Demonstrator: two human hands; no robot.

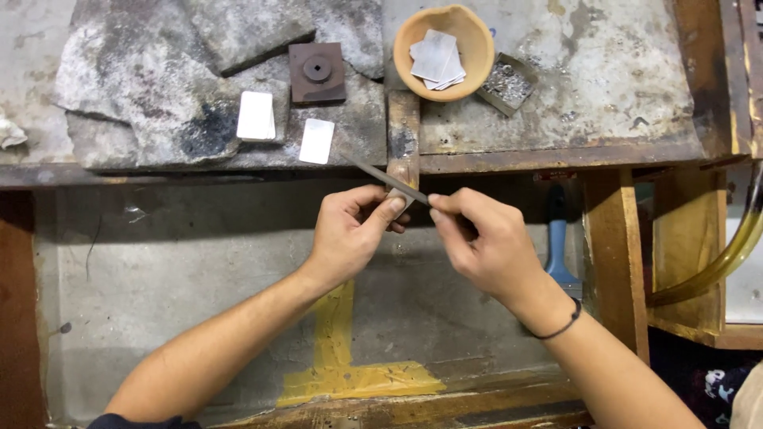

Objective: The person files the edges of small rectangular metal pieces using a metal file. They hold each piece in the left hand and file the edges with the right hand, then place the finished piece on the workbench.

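My right hand [481,242] grips a thin metal file [380,175] that slants up to the left over a wooden bench peg [403,135]. My left hand [354,226] is closed in front of the peg with its thumb against the file; a small piece seems pinched in its fingers but is mostly hidden. Two white metal plates [256,116] [316,141] lie on the stone slab [151,87] to the upper left of my hands. A tan bowl [474,32] behind the peg holds several more plates.
A dark square block with a round hole [317,71] sits on the slab. A small square tray of grey filings [507,82] stands beside the bowl. A blue-handled brush [559,254] hangs at the right, near a yellowish hose [731,254]. Yellow tape [342,373] marks the floor.
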